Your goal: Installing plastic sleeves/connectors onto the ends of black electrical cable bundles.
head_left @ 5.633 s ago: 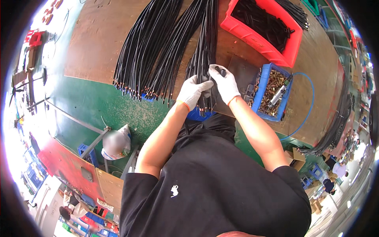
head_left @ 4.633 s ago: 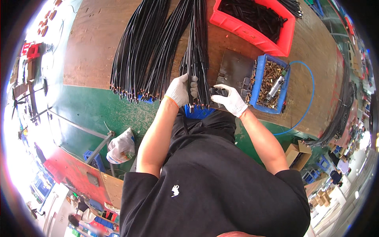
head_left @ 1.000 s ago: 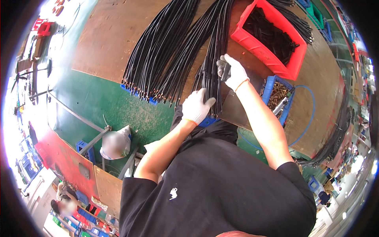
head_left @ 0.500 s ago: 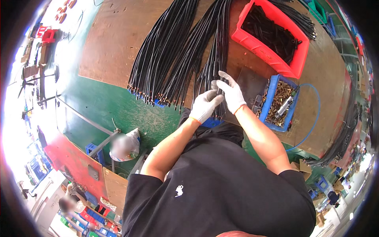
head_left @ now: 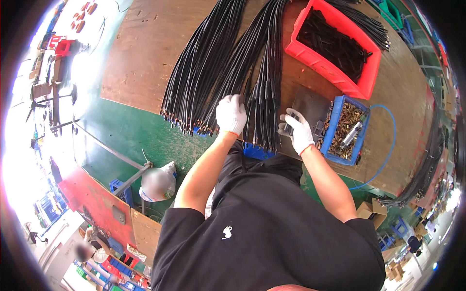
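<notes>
Black cables with brass-coloured ends lie in bundles: a left bundle (head_left: 194,72), a middle bundle (head_left: 245,58) and a right bundle (head_left: 272,72), whose cables carry thicker black sleeves near their ends. My left hand (head_left: 231,116), in a white glove, is closed over cables of the middle bundle near their ends; its fingers hide how many it grips. Right of the sleeved bundle, my gloved right hand (head_left: 301,133) is curled around small black sleeves (head_left: 290,125), apart from the cables.
A red bin (head_left: 335,75) of black sleeves stands at the far right of the brown table (head_left: 141,53). Nearer is a blue bin (head_left: 332,128) of brass-coloured fittings, with a metal tool (head_left: 352,134) on top and a blue hose (head_left: 393,131) beside it. More cables (head_left: 420,169) hang at the right edge.
My hands have come apart from the sleeved bundle. The left has moved left onto the middle bundle; the right has moved right and slightly nearer, with black sleeves showing in it.
</notes>
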